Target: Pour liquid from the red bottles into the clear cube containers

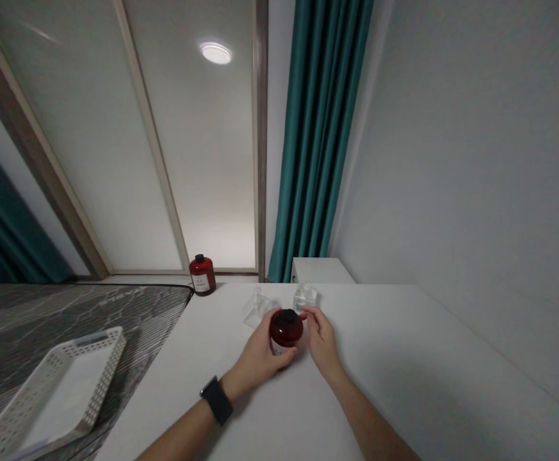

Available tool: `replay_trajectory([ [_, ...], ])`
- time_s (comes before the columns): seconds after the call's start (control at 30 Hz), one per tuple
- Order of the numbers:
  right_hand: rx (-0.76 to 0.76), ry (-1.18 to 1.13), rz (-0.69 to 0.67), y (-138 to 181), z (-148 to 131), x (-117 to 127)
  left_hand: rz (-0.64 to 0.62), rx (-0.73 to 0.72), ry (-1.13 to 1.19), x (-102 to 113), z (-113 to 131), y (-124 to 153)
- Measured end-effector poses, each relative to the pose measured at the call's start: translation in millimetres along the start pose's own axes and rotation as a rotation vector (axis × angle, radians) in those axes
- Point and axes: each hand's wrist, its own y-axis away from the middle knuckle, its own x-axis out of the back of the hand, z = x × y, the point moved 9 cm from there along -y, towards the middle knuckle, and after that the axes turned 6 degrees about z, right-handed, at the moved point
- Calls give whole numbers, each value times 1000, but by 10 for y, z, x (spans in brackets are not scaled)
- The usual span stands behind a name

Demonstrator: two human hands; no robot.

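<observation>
My left hand is wrapped around a dark red bottle with a black cap and a white label, which stands near the middle of the white table. A black watch is on the left wrist. Close to the bottle's right shoulder is my right hand, its fingers slightly bent and apart; I see nothing held in them. Whether its fingertips touch the bottle is hard to make out. Just behind the hands lie crumpled clear plastic and a second clear plastic piece.
A second red bottle with a black cap stands at the table's far left corner. Lower left, a white perforated basket rests on a grey patterned surface. Behind the table are a white cabinet, a teal curtain and frosted sliding doors.
</observation>
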Motion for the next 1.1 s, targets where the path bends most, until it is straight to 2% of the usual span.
replay_trajectory([
  [0.1,4,-1,8,-6,-55,62,98,-72,-123,33,-1,-9],
  [0.2,35,-50,-23,58,-235,50,216,-138,-297,141,20,78],
  [0.33,223,-69,-129,209,-594,-59,319,-229,-459,292,89,197],
  [0.47,313,61,-203,295,-689,-156,245,-289,-477,258,102,207],
  [0.57,313,130,-192,279,-658,-153,166,-267,-443,201,52,189],
  [0.67,317,159,-165,250,-647,-130,145,-259,-427,195,28,183],
  [0.87,215,155,-113,182,-503,-82,109,-252,-444,188,-1,161],
  [1.0,124,188,-178,150,-349,-105,39,-233,-418,186,-18,130],
  [1.1,124,207,-228,139,-329,-122,-29,-213,-386,186,-12,112],
])
